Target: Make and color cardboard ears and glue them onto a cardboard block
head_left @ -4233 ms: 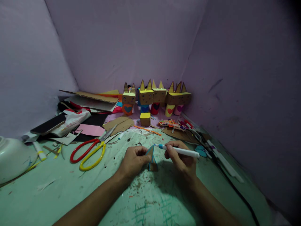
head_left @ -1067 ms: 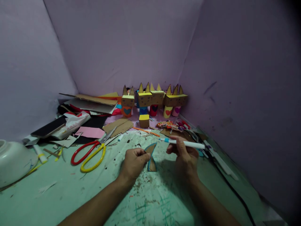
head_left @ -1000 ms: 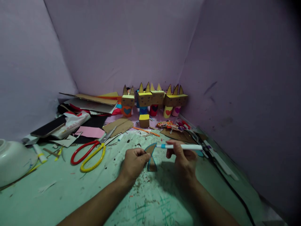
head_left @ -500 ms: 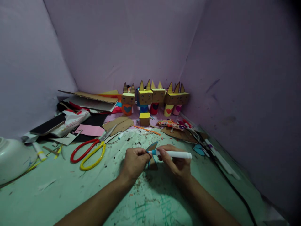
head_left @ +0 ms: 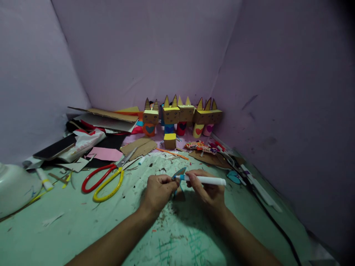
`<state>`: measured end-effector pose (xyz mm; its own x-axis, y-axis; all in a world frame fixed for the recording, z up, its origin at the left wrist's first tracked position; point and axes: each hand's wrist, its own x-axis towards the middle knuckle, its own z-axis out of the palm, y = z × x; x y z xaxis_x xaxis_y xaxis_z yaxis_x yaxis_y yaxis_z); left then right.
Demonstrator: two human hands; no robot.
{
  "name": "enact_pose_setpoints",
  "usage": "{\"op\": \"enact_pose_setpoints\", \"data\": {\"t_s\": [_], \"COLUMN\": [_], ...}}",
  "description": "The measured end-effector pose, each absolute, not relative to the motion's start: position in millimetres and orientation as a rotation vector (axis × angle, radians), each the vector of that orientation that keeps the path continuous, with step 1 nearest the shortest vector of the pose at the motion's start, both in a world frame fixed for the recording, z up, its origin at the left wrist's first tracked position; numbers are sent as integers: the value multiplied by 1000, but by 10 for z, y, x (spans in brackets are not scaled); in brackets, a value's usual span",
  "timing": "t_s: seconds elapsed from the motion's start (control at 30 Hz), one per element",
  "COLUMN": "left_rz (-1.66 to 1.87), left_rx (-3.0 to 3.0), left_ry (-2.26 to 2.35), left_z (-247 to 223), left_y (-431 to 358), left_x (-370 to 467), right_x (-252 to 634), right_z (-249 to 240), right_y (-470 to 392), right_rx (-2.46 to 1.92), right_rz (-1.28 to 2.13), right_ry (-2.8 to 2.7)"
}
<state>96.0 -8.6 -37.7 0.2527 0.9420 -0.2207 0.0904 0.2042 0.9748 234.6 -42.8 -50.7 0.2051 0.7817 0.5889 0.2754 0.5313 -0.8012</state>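
The left hand (head_left: 158,189) pinches one small cardboard cutout (head_left: 180,172) between thumb and fingers, over the middle of the table. The piece is flat, brown and curved, with blue along its edges, partly hidden by the hands. The right hand (head_left: 208,190) grips one smooth white marker (head_left: 208,180) with a blue band, its tip at the cutout beside the left thumb; whether it touches the cardboard I cannot tell.

The green table (head_left: 111,232) is stained and strewn with scraps. To the left lies one pair of scissors (head_left: 107,177), metal-bladed, with one red and one yellow looped handle, near a flat sheet of pink paper (head_left: 105,153). One glossy, rounded white vessel (head_left: 18,190) sits at the left edge.

At the back stand five tubes (head_left: 149,129), orange, blue, red, yellow and pink, each bearing one heart, below boxy cardboard heads (head_left: 171,115) with pointed ears. One yellow-topped cardboard box (head_left: 170,142) stands before them.
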Motion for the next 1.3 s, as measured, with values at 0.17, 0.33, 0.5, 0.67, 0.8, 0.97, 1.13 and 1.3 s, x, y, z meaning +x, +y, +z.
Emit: {"op": "enact_pose_setpoints", "data": {"t_s": [0.17, 0.33, 0.5, 0.67, 0.8, 0.97, 1.13, 1.3], "left_rz": [831, 831, 837, 841, 848, 867, 876, 862], "left_rx": [1217, 1232, 1245, 1194, 1171, 1109, 1092, 1114], "left_ry": [1176, 1184, 1172, 1178, 1154, 1112, 1073, 1036], "left_z": [-382, -353, -334, -365, -374, -354, -321, -269], "left_y": [-94, -87, -83, -76, -74, -68, -70, -107], "left_x": [956, 952, 950, 953, 948, 933, 930, 954], "right_x": [2328, 2323, 2318, 2320, 2367, 2427, 2386, 2298], "right_z": [-467, -446, -422, -367, -344, -360, -361, -404], "right_y": [-420, -421, -410, -401, -377, -334, -315, -315], "right_rx": [-1073, -1103, -1138, -1201, -1228, -1186, -1142, -970], "right_rz": [423, 393, 416, 427, 358, 426, 855, 1170], "right_ry": [-1288, -1215, -1091, -969, -884, -801, -853, -822]}}
